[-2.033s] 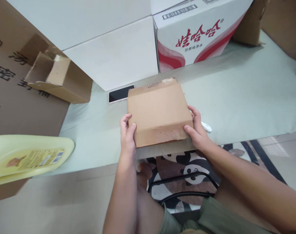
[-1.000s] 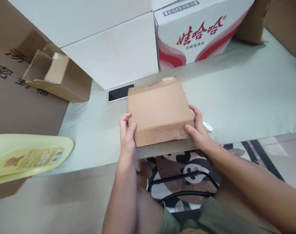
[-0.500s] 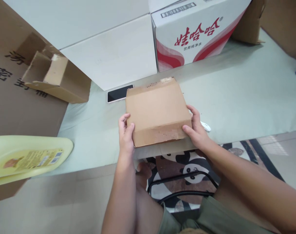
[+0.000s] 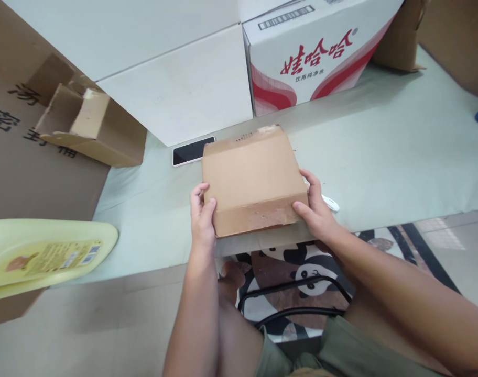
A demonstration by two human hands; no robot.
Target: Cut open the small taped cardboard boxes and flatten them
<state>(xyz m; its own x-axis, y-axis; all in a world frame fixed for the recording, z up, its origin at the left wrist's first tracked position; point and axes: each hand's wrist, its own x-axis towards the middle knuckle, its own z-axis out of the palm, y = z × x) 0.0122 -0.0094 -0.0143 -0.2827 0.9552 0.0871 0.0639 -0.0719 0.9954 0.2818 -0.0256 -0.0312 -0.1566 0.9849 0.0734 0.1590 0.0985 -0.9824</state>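
Note:
A brown cardboard box [image 4: 254, 175] is gripped between my two hands near the front of the covered surface. Its broad face points up, and a narrower side faces me. My left hand [image 4: 203, 215] clasps the left side, thumb at the near left corner. On the opposite side, my right hand [image 4: 315, 207] presses its thumb on the near right corner, with fingers along the side edge. Torn paper shows on the far edge. Just behind the box lies a phone [image 4: 189, 152], partly covered by it. A white object [image 4: 330, 203] pokes out beside my right hand, mostly hidden.
White boxes [image 4: 184, 94] and a red-and-white water carton [image 4: 310, 63] stand at the back. An opened small carton [image 4: 113, 128] sits left, by a large brown carton [image 4: 46, 173]. A yellow bottle [image 4: 50, 256] lies at front left. Below is a panda-patterned mat [image 4: 302, 272].
Both hands keep their hold on the cardboard box. The whole view has shifted only very slightly; nothing else has visibly moved.

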